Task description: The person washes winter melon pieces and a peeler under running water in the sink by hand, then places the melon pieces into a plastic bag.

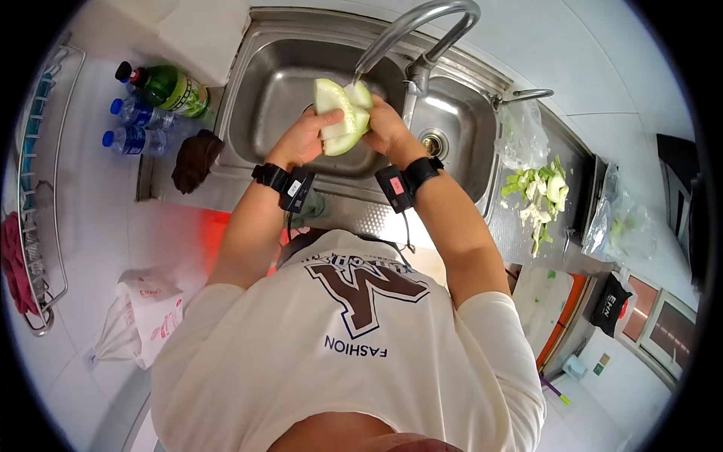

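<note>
Over the left basin of the steel sink (260, 143), both hands hold several cut pieces of pale green melon (334, 109), which look like winter melon. My left hand (305, 137) grips them from the left, its thumb lying across the front of the largest wedge. On the other side my right hand (388, 128) closes around the smaller pieces, its fingertips partly hidden behind them. The faucet (418, 19) arches above, its spout right over the pieces; water appears to run from it.
Right of the sink lie vegetable trimmings (538, 196) and a clear plastic bag (522, 135). Several bottles (169, 90) and a dark brown cloth-like lump (197, 160) stand at the left. A wire rack (64, 226) hangs farther left. A drain (433, 143) sits in the right basin.
</note>
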`<act>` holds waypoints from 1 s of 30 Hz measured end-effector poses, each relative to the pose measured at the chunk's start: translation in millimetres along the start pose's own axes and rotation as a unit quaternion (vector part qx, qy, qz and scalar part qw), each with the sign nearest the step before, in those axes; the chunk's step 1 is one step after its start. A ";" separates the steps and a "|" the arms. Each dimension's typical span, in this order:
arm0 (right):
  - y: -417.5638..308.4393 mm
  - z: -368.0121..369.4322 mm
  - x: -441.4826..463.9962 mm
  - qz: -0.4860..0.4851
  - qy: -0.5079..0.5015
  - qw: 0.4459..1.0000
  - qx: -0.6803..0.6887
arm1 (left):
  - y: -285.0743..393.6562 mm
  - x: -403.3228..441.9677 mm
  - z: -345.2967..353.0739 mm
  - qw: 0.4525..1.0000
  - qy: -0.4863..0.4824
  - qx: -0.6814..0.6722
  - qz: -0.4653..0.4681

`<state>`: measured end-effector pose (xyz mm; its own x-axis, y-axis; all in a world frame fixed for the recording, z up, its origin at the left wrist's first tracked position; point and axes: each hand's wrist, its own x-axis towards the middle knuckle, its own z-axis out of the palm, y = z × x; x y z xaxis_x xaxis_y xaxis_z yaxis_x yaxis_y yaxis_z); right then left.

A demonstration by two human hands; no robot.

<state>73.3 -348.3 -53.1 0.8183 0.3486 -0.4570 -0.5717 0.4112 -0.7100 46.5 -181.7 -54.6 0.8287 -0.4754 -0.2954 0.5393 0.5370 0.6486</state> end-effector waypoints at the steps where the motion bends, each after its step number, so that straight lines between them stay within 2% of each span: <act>1: 1.9 4.6 0.8 0.000 0.000 1.000 0.000 | 1.0 -1.6 1.6 1.000 0.004 0.003 0.010; 2: 3.2 9.1 2.2 -0.021 0.082 0.993 -0.080 | 1.8 -3.4 3.2 1.000 0.004 0.003 0.011; 3: 1.4 17.0 2.6 -0.043 0.163 0.972 -0.161 | 3.2 -5.9 4.3 0.997 -0.008 -0.074 0.012; 4: -1.8 23.7 3.1 -0.043 0.162 0.972 -0.162 | 3.9 -6.5 5.2 0.988 -0.021 -0.151 0.013; 6: -7.7 35.5 4.7 -0.074 0.238 0.935 -0.252 | -2.6 -3.3 2.1 0.991 -0.004 -0.134 0.026; 11: -7.5 29.3 9.6 -0.047 0.231 0.948 -0.214 | -1.8 0.7 -10.2 0.991 0.003 -0.129 0.044; 13: 14.8 18.0 16.3 -0.148 0.103 0.965 -0.193 | 9.7 -1.9 -14.0 0.993 -0.016 -0.119 0.018; 16: -3.3 26.2 5.8 -0.101 0.065 0.980 -0.156 | 16.2 -2.9 -21.0 0.998 -0.036 -0.057 -0.013; 17: -3.9 23.9 6.8 -0.101 0.065 0.980 -0.156 | 18.0 -2.5 -21.9 0.998 -0.036 -0.057 -0.013; 19: -4.3 16.5 12.8 -0.063 0.126 0.972 -0.186 | 21.8 -2.1 -23.1 0.999 -0.036 -0.015 -0.030; 23: -1.9 4.2 25.4 -0.031 0.116 0.980 -0.157 | 18.3 0.6 -29.6 0.999 -0.020 0.007 -0.031; 25: -4.3 22.6 18.8 -0.103 0.175 0.962 -0.183 | 11.5 -1.7 -23.8 0.999 0.003 -0.015 -0.035; 29: 2.6 22.0 25.9 -0.157 0.144 0.965 -0.152 | 1.9 -6.0 -23.9 0.993 0.016 -0.114 -0.035; 30: 4.3 20.5 27.9 -0.153 0.152 0.956 -0.201 | 0.4 -6.3 -24.4 0.992 0.014 -0.120 -0.039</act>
<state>92.5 -319.5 -57.9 0.9582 -0.0214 -0.2851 -0.2828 0.0771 -0.9561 45.2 -161.4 -69.6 0.7847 -0.5041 -0.3608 0.6197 0.6508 0.4387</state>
